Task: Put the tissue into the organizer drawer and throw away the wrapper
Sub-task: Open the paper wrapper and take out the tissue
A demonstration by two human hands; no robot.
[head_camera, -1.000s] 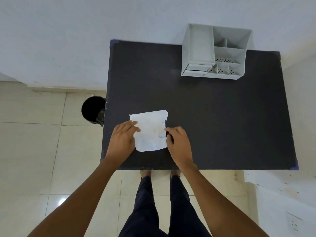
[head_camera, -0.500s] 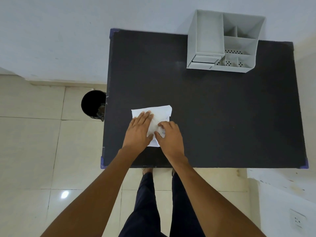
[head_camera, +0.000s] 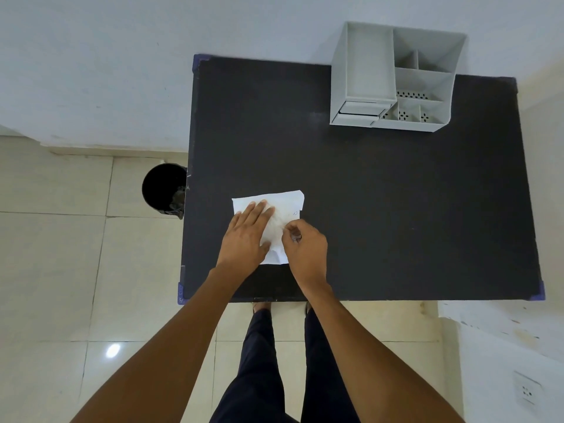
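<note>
A flat white tissue packet [head_camera: 282, 203] with faint blue print lies on the black table [head_camera: 381, 209], near its front left part. My left hand [head_camera: 245, 239] rests flat on the packet's left half, fingers spread. My right hand [head_camera: 305, 244] sits at the packet's right side with thumb and fingertips pinched on its surface near the middle. The grey organizer [head_camera: 392, 79] stands at the table's far right, its small drawer [head_camera: 361, 109] at the lower left corner, slightly out. A black waste bin [head_camera: 163, 187] stands on the floor left of the table.
The table's left edge lies just beside the bin. A white wall runs behind the table and another surface with a socket [head_camera: 526, 392] sits at the right. My legs stand at the table's front edge on the tiled floor.
Both hands moved from the packet's outer edges onto its middle. The left hand now lies flat on it and the right hand's fingers have closed into a pinch on it.
</note>
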